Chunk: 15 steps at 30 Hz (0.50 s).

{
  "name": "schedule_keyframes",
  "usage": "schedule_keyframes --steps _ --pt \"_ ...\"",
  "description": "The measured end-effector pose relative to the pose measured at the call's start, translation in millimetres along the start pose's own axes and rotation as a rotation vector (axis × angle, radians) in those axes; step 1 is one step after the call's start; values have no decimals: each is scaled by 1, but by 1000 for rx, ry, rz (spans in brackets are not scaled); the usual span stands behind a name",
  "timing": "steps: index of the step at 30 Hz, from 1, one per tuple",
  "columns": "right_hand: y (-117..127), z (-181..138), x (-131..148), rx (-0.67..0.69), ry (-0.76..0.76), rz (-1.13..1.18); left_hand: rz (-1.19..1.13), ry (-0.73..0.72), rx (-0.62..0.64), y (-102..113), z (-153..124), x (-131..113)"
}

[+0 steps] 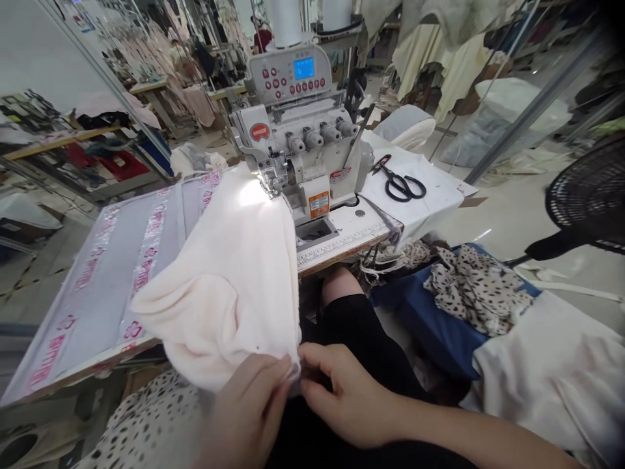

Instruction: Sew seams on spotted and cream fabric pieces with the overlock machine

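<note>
Sewing table (342,242), overlock machine (293,130) on it, far side. Pale pink fabric (219,286) running from presser foot over near edge. Left hand (249,417), right hand (346,397) both pinching its near end, tight. Black scissors (400,185) lying on white cloth (420,212), right of machine.
</note>
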State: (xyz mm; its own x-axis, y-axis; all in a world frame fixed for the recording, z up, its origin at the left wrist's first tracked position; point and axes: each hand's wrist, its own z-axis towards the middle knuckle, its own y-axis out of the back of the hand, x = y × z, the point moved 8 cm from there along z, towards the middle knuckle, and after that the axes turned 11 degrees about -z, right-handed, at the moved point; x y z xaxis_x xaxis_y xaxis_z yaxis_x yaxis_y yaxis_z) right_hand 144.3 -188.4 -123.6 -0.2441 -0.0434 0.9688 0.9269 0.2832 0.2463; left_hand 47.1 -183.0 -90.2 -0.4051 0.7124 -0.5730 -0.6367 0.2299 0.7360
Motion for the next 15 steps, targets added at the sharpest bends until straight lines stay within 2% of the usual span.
schedule_keyframes --steps 2,4,6,7,10,11,13,15 --pt "0 -2 6 88 -21 124 -17 5 2 -1 1 3" --pt "2 -4 11 162 -14 154 -29 11 2 -1 2 5" --pt "7 -5 15 164 33 14 -35 11 -19 1 5 5" --pt "14 -5 17 104 75 -114 -35 8 -32 2 7 4" --pt "33 -5 31 -175 316 -577 -42 -23 -87 8 12 0" --pt "33 -7 37 -220 428 -697 -49 -42 -92 9 13 -2" --pt "24 -9 47 -189 655 -836 -72 -92 -101 15 16 -8" --pt "21 -10 54 -114 786 -851 -118 -103 -62 19 16 -10"
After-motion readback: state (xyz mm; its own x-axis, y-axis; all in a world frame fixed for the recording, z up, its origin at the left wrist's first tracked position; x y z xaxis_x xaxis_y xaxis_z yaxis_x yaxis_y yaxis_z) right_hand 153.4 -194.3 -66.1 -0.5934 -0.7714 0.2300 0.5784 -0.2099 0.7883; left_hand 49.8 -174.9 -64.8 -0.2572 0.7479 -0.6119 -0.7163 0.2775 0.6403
